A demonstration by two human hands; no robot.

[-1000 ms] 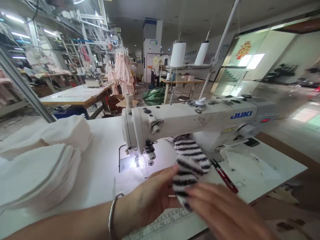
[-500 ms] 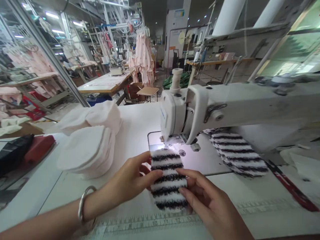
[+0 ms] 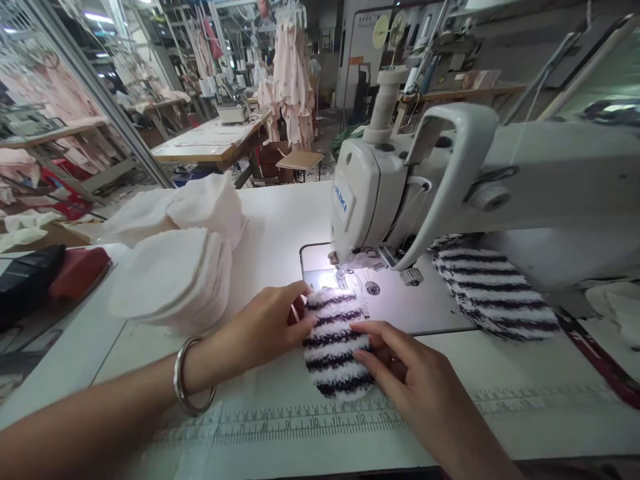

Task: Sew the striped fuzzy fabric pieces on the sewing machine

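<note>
A fuzzy oval fabric piece with black and white stripes point(image 3: 336, 350) lies just in front of the needle area of a white sewing machine point(image 3: 367, 200). My left hand point(image 3: 273, 319) pinches its left edge, thumb on top and fingers partly hidden beneath. On the opposite edge, my right hand point(image 3: 400, 367) grips it between thumb and fingers. The far end of the piece is close to the lit presser foot point(image 3: 343, 277); whether it is under the foot I cannot tell.
Stacks of white fabric pieces point(image 3: 160, 273) stand to the left. More striped pieces point(image 3: 495, 293) lie under the machine arm at right, beside a dark red tool point(image 3: 600, 360). A printed ruler strip point(image 3: 300, 427) runs along the front. A red and black bundle point(image 3: 75, 273) sits far left.
My view has tilted down and come nearer the machine. Both hands still hold the striped piece, which now lies flatter on the table, its far end close to the presser foot.
</note>
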